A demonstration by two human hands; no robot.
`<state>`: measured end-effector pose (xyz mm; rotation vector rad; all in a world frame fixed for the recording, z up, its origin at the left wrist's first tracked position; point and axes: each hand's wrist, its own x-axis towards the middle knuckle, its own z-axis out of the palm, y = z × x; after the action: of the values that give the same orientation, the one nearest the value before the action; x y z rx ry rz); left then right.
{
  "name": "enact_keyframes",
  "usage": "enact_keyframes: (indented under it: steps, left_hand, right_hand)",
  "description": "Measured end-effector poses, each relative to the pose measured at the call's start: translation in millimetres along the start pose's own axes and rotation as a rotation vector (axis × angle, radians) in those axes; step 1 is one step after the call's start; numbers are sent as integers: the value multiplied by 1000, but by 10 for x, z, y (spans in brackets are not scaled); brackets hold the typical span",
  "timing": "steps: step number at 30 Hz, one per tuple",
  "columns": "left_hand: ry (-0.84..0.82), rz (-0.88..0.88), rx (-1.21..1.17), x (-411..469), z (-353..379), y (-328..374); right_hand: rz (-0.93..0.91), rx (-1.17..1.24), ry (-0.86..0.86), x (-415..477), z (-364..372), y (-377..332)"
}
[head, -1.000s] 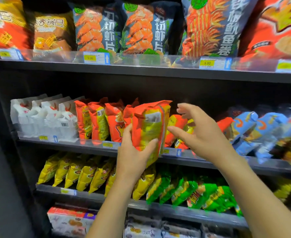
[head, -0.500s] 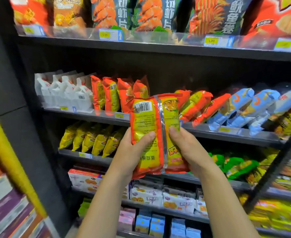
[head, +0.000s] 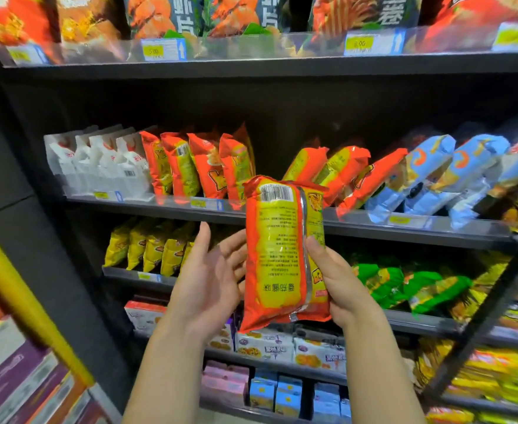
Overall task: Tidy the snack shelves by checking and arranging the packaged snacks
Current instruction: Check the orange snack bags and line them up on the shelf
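Orange-and-yellow snack packet (head: 279, 255) is held upright in mid-air in front of the shelves, its back face towards the camera and its barcode at the top. The right hand (head: 343, 289) grips its right edge, thumb pressed beside the silver seam, fingers hidden behind. The left hand (head: 212, 283) is spread flat just left of the packet, palm towards it and fingers straight; whether it touches the edge cannot be told. Behind the packet runs the middle shelf (head: 435, 231), where matching orange packets (head: 190, 169) stand upright to its upper left and others (head: 340, 169) lean to its upper right. Further left are white packets (head: 98, 160), further right blue ones (head: 435, 175). Below-left of the packet sit yellow bags (head: 147, 249), below-right green bags (head: 404, 283), and under it small boxes (head: 267, 344). High above it, large bags (head: 166, 16) fill the top shelf.
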<state>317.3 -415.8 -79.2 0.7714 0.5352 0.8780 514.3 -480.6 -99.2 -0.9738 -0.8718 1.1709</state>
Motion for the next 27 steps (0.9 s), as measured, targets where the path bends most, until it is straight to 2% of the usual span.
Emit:
enact_keyframes:
  steps: [5,11,15,19,22,27]
  left_hand:
    - [26,5,81,249,216,-83]
    - [42,39,400,480,567,-311]
    - [129,68,493,676,599,-497]
    - [189,35,359,778,576,-602]
    - [212,11,274,832,589,-635]
    - [210,41,272,968,594,-630]
  right_hand:
    - [25,76,19,194,-297,-31]
    - [-43,-206,-6,401,-552,-91]
    - [-1,-219,-41,464,-685,-83]
    - [56,-55,-57,462,-840,-168]
    - [55,-36,-66,514,-951,-162]
    - [51,-57,-54,596,-1006,-160]
